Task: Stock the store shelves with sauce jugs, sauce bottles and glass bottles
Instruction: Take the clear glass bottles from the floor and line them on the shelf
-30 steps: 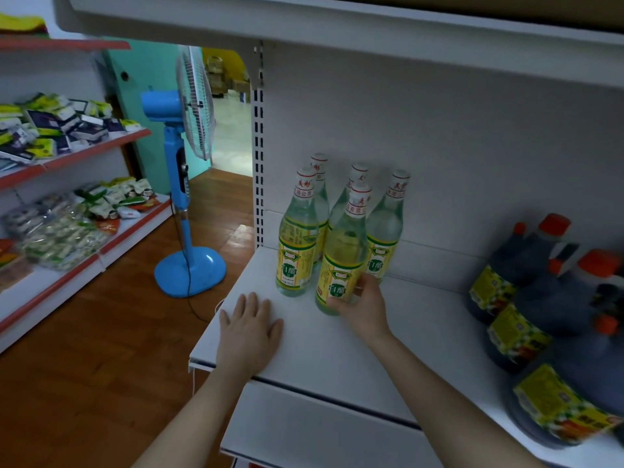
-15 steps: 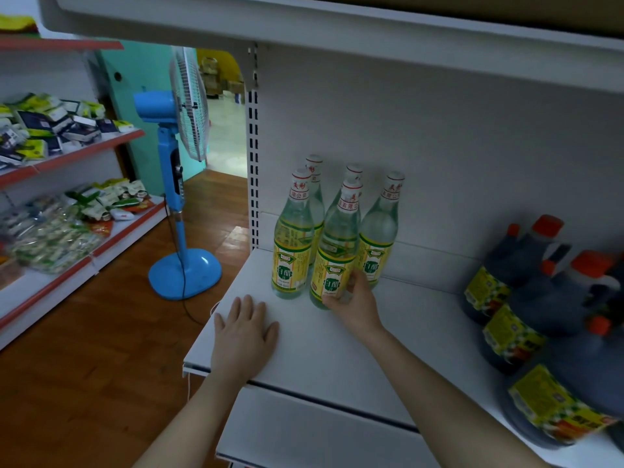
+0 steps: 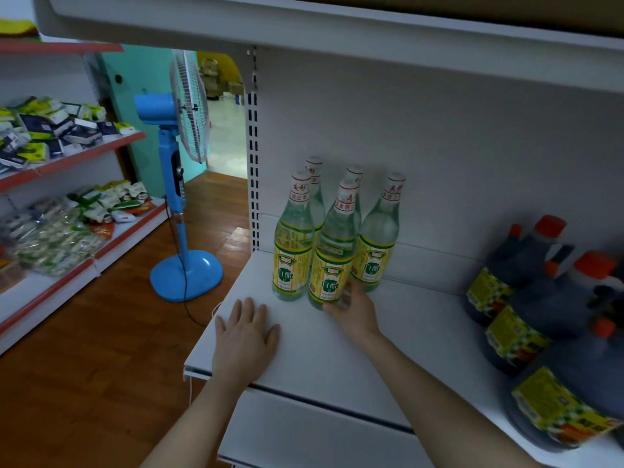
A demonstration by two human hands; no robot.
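Note:
Several clear glass bottles with yellow labels and white caps stand grouped at the back left of the white shelf [image 3: 337, 359]. My right hand [image 3: 354, 309] grips the base of the front bottle [image 3: 332, 258], which stands upright beside another front bottle [image 3: 293, 251]. Flat on the shelf near its front left corner lies my left hand [image 3: 244, 336], fingers spread, holding nothing. Dark sauce jugs [image 3: 537, 298] with orange caps and yellow labels fill the shelf's right side.
A blue standing fan [image 3: 182, 184] is on the wooden floor left of the shelf. Red-edged shelves [image 3: 60, 163] with packaged goods line the left wall. Another white shelf [image 3: 337, 32] hangs overhead, and a lower one [image 3: 304, 434] sits below.
My right hand has pushed the front bottle back and upright, closer to the other bottles. The left hand has stayed flat on the shelf.

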